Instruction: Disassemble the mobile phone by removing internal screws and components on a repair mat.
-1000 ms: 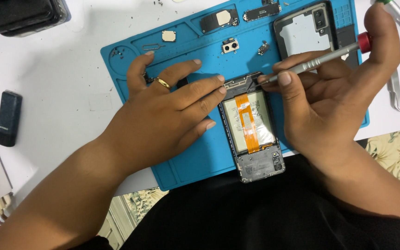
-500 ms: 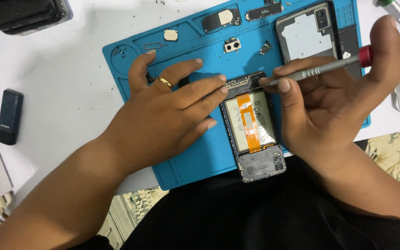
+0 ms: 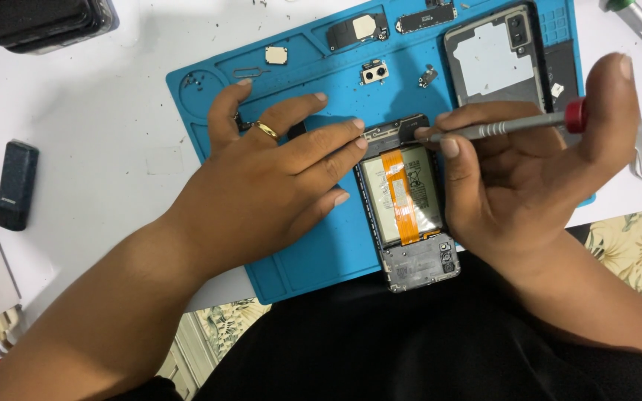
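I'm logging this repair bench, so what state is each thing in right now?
Phone: back cover off, battery and orange flex cable exposed, lying flat on the blue mat.
Back cover: removed, lying on the mat, inner side up.
Screwdriver: held in the right hand, tip at the phone's upper edge.
Left hand: flat on the mat, fingertips pressing the phone's top corner.
Camera module: loose on the mat.
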